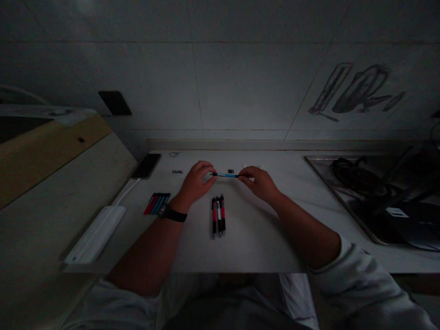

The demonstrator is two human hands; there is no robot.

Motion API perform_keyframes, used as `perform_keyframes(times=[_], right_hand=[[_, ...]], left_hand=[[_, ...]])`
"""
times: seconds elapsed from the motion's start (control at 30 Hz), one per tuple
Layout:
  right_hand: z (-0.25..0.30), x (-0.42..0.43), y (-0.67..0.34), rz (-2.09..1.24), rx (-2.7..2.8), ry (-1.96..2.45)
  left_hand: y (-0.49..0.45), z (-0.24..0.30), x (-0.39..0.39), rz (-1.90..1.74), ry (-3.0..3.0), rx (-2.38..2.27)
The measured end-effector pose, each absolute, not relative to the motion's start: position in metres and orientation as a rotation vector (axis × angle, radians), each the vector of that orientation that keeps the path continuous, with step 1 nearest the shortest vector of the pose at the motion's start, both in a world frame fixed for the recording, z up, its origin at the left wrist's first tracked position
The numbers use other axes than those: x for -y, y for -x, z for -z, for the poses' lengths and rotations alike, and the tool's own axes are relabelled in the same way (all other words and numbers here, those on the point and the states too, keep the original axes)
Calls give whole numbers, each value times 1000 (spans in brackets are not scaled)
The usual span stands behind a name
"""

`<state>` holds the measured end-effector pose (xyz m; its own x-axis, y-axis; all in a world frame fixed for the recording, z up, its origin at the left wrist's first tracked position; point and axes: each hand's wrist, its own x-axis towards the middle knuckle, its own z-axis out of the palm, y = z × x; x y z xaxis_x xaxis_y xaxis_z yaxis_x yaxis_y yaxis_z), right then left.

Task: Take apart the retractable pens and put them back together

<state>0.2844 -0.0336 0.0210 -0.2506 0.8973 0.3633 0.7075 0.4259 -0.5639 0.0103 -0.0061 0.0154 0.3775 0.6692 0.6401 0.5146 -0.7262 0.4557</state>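
Between my two hands a blue and black pen (pixel 227 175) is held level above the white counter. My left hand (pixel 197 182) has its thumb and fingers closed at the pen's left end. At the right end, my right hand (pixel 257 180) pinches the pen's dark part. Below the hands lie several assembled pens (pixel 219 215), side by side, with red and white barrels and black grips. Left of my wrist is a group of red and blue pen barrels (pixel 156 203). Small springs (pixel 177 172) sit in a row beyond my left hand, and small black pieces (pixel 230 171) lie behind the pen.
A phone (pixel 147 166) lies at the back left, near a white power strip (pixel 96 234) with a cable. A metal sink (pixel 343 206) holding dark items is at the right. The tiled wall (pixel 240 91) rises behind the counter (pixel 254 243).
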Motion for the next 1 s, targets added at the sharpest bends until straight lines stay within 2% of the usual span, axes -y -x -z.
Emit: perform_keyframes(times=[0.43, 0.63, 1.0], right_hand=[[-22, 33, -285, -470, 2029, 1408], [-14, 33, -283, -380, 1949, 1324], [-15, 35, -280, -533, 1837, 1315]], left_hand=[[-7, -9, -1, -1294, -2504, -1141], [-9, -7, -3, -1247, -2512, -1166], [-8, -8, -1, -1293, -2476, -1191]])
